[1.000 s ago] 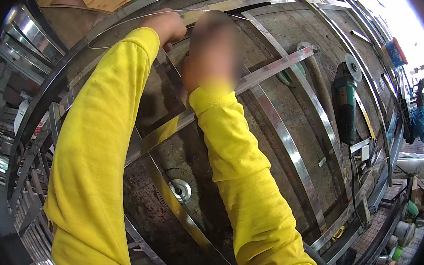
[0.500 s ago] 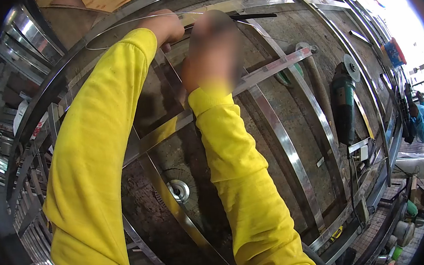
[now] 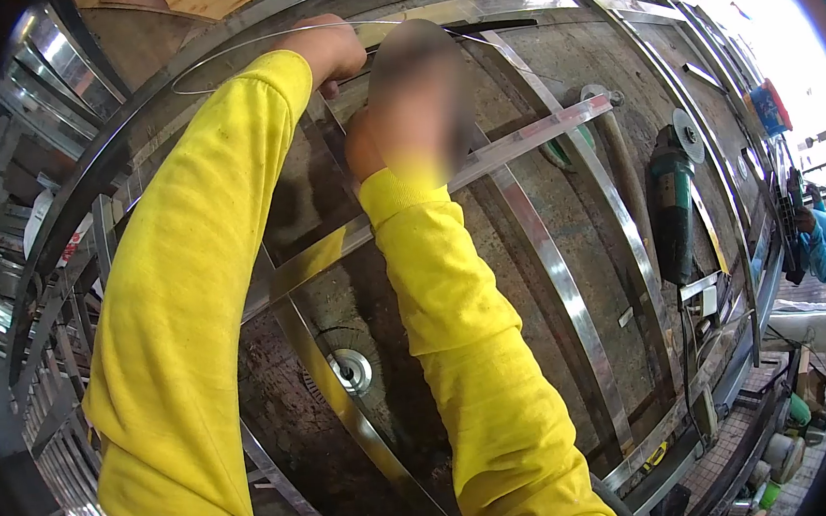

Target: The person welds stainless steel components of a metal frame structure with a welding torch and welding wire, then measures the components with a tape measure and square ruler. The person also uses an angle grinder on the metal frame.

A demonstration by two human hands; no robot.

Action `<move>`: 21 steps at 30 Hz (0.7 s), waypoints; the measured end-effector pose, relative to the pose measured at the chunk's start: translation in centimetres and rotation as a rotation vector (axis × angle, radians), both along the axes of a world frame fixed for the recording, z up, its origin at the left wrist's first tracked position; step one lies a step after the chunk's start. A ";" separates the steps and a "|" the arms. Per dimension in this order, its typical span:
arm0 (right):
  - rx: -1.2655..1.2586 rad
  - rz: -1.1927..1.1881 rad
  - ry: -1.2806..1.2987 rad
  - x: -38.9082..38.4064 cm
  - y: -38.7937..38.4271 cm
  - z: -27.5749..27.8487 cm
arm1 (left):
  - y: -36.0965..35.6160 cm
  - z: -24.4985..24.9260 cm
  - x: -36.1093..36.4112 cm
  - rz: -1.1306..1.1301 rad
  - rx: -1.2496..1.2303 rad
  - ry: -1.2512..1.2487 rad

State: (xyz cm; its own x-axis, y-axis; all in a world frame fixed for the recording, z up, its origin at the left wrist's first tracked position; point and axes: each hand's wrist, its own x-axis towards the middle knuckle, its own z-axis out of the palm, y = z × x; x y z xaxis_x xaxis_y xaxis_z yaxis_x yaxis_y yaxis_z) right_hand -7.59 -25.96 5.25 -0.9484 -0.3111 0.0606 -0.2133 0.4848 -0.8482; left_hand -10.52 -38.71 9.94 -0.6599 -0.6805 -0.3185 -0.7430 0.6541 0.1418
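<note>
My left hand (image 3: 331, 51) is closed in a curl near the far side of a shiny metal frame (image 3: 537, 234). A thin metal wire (image 3: 222, 52) loops out past its wrist and runs across the knuckles, held in that hand. Close on its right, my right hand (image 3: 402, 113) reaches over a crossbar of the frame; a blurred patch hides its fingers and whatever they touch. From behind that patch a narrow black strip (image 3: 501, 26) sticks out to the right. Yellow sleeves cover both arms.
A green angle grinder (image 3: 673, 204) lies on the right, beside a hammer (image 3: 623, 154). Below the crossbar sits a round metal disc (image 3: 351, 371). Curved metal bars (image 3: 59, 72) stand at far left. At the right edge is a person in blue (image 3: 824, 243).
My left hand has shifted slightly right, and the wire loop moved a little with it. My right wrist has edged left. The tools have stayed in place.
</note>
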 end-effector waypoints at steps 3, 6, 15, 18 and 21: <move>0.055 0.179 0.331 -2.0 -0.9 -4.0 | -0.3 -0.3 -0.1 0.013 0.014 -0.004; -0.093 -0.007 0.035 -0.3 -0.1 -0.7 | -0.7 -0.5 -0.5 0.031 0.035 -0.016; -0.065 0.005 0.008 0.1 0.0 -0.2 | 0.5 0.9 0.4 0.000 0.054 0.030; -0.036 0.025 -0.060 -0.1 -0.2 -0.1 | 0.1 0.3 0.1 0.004 0.025 0.001; -0.083 0.342 -0.002 -1.6 1.5 0.0 | -1.0 -0.8 -0.3 0.006 0.018 -0.009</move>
State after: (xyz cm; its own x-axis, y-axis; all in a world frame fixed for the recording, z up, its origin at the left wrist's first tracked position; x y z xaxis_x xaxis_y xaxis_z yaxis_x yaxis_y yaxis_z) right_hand -9.15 -24.48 5.22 -0.7901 -0.6052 0.0970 -0.3498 0.3153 -0.8822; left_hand -10.81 -39.70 9.15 -0.6530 -0.6782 -0.3372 -0.7481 0.6472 0.1469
